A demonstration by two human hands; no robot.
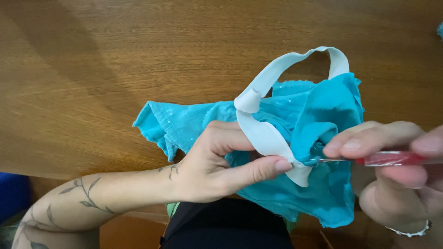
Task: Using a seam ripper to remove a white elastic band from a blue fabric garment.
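- Left hand [212,166]: fingers closed, pinching the white band [267,136] and the cloth [203,122] beneath it between thumb and curled fingers. Thumb tip sits on the band's lower end, just left of the tool tip.
- Right hand [397,170]: clamped on the tool [390,158], a red translucent handle with a thin metal tip. Forefinger and thumb pinch the handle near its front; the rest of the hand runs out of frame at right.
- Tool tip points left and meets the seam where band and cloth join, right beside the left thumb tip.
- Cloth: turquoise, crumpled, sequinned, held up between both hands above the table [92,69]; its left corner trails over the tabletop.
- Band: loops up and over the cloth's top, then comes down through the left hand's grip.
- Table: brown wood grain.
- Bracelet [410,232] on right wrist.
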